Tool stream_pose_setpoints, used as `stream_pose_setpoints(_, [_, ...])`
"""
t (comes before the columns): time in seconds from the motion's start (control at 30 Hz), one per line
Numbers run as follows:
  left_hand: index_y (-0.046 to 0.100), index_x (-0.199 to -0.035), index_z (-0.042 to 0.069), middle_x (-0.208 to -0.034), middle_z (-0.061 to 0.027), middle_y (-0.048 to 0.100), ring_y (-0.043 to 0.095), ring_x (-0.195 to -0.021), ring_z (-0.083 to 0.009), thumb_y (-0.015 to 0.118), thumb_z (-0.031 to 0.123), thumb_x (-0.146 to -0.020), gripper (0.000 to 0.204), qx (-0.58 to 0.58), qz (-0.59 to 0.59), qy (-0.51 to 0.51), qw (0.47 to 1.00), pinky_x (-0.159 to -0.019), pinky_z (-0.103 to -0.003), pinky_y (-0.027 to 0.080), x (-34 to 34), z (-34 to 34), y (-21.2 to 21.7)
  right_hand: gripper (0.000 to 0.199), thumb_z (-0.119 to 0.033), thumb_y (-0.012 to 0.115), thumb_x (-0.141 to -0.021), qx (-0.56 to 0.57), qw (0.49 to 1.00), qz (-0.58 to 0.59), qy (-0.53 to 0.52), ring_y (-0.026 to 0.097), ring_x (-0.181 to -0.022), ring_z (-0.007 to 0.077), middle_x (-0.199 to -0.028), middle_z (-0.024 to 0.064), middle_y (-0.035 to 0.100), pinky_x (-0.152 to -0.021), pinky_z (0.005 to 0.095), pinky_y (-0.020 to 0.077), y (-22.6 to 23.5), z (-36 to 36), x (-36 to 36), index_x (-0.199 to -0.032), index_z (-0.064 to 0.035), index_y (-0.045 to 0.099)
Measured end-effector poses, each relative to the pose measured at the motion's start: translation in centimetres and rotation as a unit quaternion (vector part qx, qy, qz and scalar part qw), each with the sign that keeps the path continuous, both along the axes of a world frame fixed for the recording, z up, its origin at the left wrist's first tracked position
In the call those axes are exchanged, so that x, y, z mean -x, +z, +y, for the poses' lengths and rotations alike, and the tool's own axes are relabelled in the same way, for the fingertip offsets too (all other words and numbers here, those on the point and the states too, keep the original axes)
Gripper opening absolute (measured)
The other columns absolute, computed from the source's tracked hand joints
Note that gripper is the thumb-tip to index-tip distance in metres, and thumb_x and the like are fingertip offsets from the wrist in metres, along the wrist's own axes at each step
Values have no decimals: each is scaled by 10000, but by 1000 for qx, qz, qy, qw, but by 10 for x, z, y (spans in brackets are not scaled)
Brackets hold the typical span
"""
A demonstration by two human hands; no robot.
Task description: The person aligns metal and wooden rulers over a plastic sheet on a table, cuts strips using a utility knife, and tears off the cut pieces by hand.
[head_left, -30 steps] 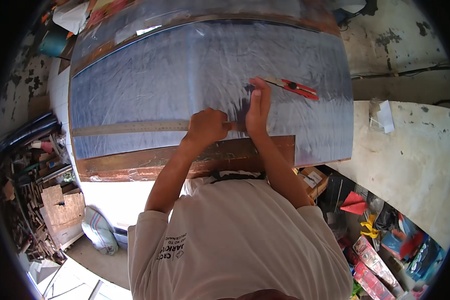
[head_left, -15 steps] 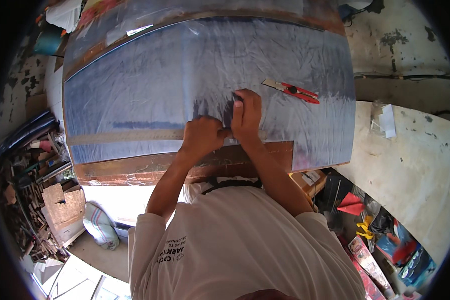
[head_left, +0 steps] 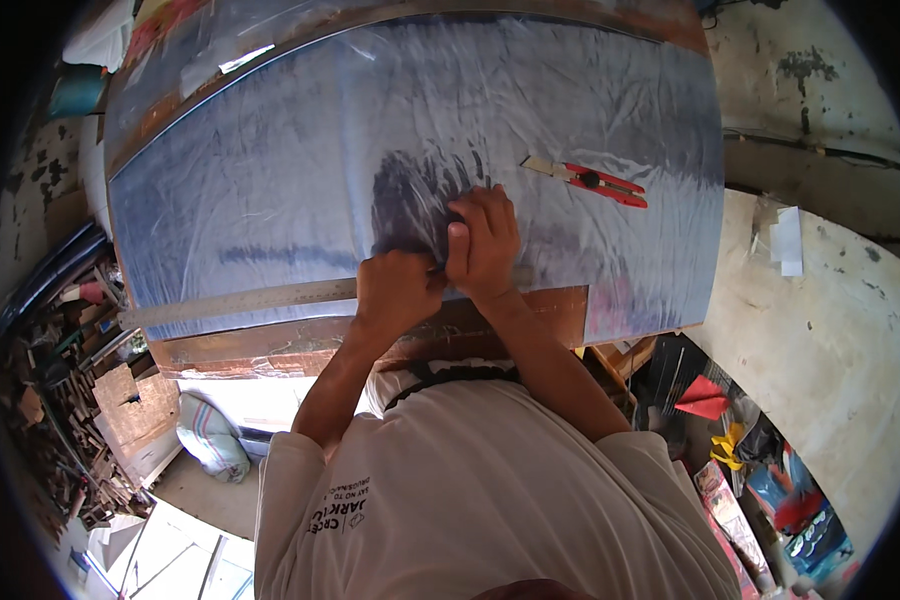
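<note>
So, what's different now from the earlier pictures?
The ruler shifted toward the person, with the left hand. The right hand moved left, away from the red cutter. A dark patch on the bluish sheet spread leftward. The cutter stayed lying there.

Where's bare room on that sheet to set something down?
Beyond the ruler, left of the left hand, the wrinkled blue-grey sheet is bare; also right of the right hand, nearer than the red cutter. Crowded: by the ruler, where both hands bunch together.
</note>
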State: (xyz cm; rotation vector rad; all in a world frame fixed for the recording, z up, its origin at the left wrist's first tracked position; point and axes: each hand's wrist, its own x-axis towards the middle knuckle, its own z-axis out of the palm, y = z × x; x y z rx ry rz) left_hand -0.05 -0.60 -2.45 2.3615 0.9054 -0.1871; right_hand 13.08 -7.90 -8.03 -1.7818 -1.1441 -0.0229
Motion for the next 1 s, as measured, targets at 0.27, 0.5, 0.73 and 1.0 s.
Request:
stream_pose_setpoints(0.27, [763,-744,112,-666,-156,690,703,-645,-353,712,266,-779,166,-14,-6,19,1000,-593,-462,559,6,-9,-2,214,-227,586,-896,-16,999,-27,-8,600,-984,410,-974,158,598,-1020,586,459,4,0,5,-985,-41,642])
stream_pose_setpoints(0.5, [769,-766,108,-699,-165,699,704,-677,-366,734,310,-805,208,-3,-54,33,998,-615,-467,557,11,-13,-2,119,-137,591,-916,-21,999,10,-39,598,-858,414,-875,166,607,-998,594,479,6,0,9,-905,-28,637])
stream_pose_setpoints(0.73, [809,-886,126,-746,-145,732,722,-741,-340,732,379,-828,271,12,4,39,999,-723,-444,564,11,-15,9,71,-61,616,-906,-14,997,46,-62,615,-818,410,-799,164,631,-953,501,524,5,-2,5,-884,-2,651])
stream_pose_setpoints(1.0, [793,-836,105,-741,-142,718,712,-741,-323,729,409,-843,311,60,2,46,997,-712,-436,545,18,6,24,194,-117,621,-988,127,932,330,78,672,-882,152,-953,85,726,-809,286,521,50,-71,-41,-1114,5,703])
